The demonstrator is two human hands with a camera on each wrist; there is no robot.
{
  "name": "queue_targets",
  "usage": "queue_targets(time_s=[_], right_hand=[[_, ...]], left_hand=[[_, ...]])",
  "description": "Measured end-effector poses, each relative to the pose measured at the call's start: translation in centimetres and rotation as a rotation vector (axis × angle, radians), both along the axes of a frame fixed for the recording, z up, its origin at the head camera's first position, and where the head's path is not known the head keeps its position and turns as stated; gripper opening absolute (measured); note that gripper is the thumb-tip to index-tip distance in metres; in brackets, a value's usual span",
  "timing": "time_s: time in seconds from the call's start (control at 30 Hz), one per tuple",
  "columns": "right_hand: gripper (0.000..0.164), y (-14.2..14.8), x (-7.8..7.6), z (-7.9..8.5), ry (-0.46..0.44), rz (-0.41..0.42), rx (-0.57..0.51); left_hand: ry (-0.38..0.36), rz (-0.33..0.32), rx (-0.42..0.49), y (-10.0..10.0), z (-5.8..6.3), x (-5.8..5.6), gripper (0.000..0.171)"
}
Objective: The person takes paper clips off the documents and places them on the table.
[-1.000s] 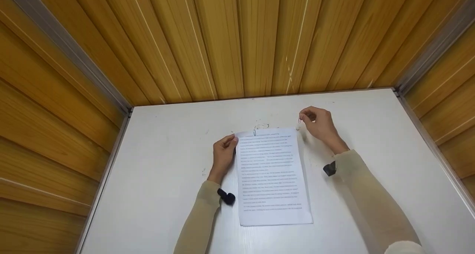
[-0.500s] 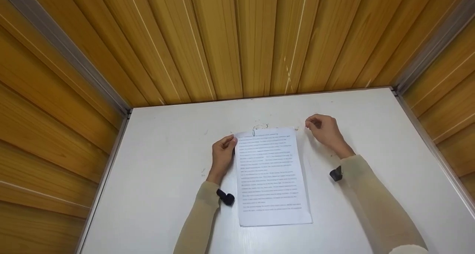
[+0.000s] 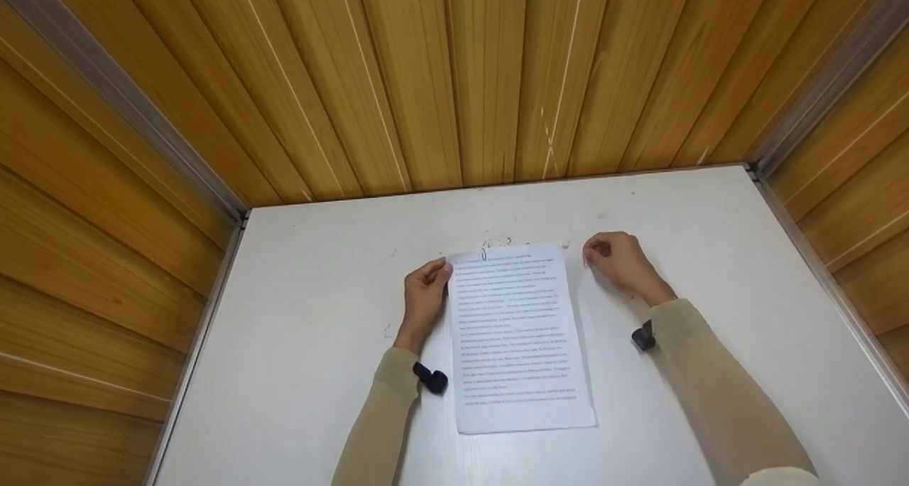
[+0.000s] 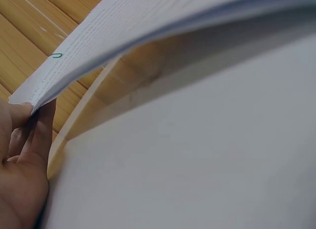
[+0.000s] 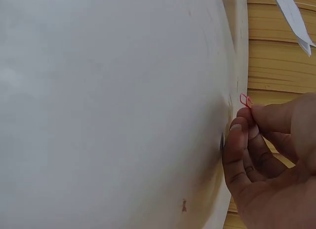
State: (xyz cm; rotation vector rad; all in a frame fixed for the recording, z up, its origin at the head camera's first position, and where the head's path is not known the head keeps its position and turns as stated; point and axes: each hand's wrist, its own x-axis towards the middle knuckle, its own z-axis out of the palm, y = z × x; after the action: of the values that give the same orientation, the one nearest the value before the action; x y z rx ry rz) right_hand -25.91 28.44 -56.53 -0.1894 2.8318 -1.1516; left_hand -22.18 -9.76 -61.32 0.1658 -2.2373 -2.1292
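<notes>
My left hand point(image 3: 425, 298) pinches the top left corner of a stack of printed paper point(image 3: 515, 337), thumb on top and fingers beneath. In the left wrist view the stack bows upward, its edge lifted off the surface. A green paper clip point(image 4: 57, 55) sits on the stack's top edge, left of its middle. My right hand point(image 3: 621, 262) is apart from the paper, just right of its top right corner. Between thumb and index finger it pinches a pinkish-red paper clip point(image 5: 245, 99), whose looped end sticks out past the fingertips.
The paper is over a white tabletop point(image 3: 319, 330) with small scuffs and marks near the stack's top edge. Yellow wood-grain panels point(image 3: 490, 81) rise behind the table's far edge and along both sides. Each wrist carries a small black camera point(image 3: 431, 378).
My right hand has moved a little right and closer to me, away from the stack's top right corner, with the clip still pinched. The left hand and the paper have hardly moved.
</notes>
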Motion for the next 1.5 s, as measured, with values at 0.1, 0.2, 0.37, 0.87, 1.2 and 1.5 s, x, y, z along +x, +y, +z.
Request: queue_targets(time_s=[0.1,0.2,0.37,0.87,1.2,1.5], right_hand=[[0.015,-0.2,0.0,0.0,-0.012,0.003,0.016],[0.014,-0.4,-0.1,0.1,-0.008,0.013,0.031],[0.013,-0.5,-0.2,0.2,-0.023,0.014,0.044],[0.015,-0.2,-0.1,0.4,-0.053,0.023,0.051],[0.017,-0.5,0.0,0.8,-0.047,0.018,0.053],[0.019,-2.2,-0.4,2.7,0.059,0.000,-0.019]], left_hand=[[-0.011,0.006,-0.010,0.0,0.0,0.2,0.032],[-0.018,0.016,-0.021,0.0,0.1,0.3,0.031],[-0.014,0.016,-0.020,0.2,0.1,0.3,0.031],[0.013,0.004,-0.012,0.1,0.0,0.0,0.032],[0.007,0.005,-0.029,0.0,0.0,-0.1,0.033],[0.003,0.011,-0.021,0.1,0.2,-0.1,0.032]])
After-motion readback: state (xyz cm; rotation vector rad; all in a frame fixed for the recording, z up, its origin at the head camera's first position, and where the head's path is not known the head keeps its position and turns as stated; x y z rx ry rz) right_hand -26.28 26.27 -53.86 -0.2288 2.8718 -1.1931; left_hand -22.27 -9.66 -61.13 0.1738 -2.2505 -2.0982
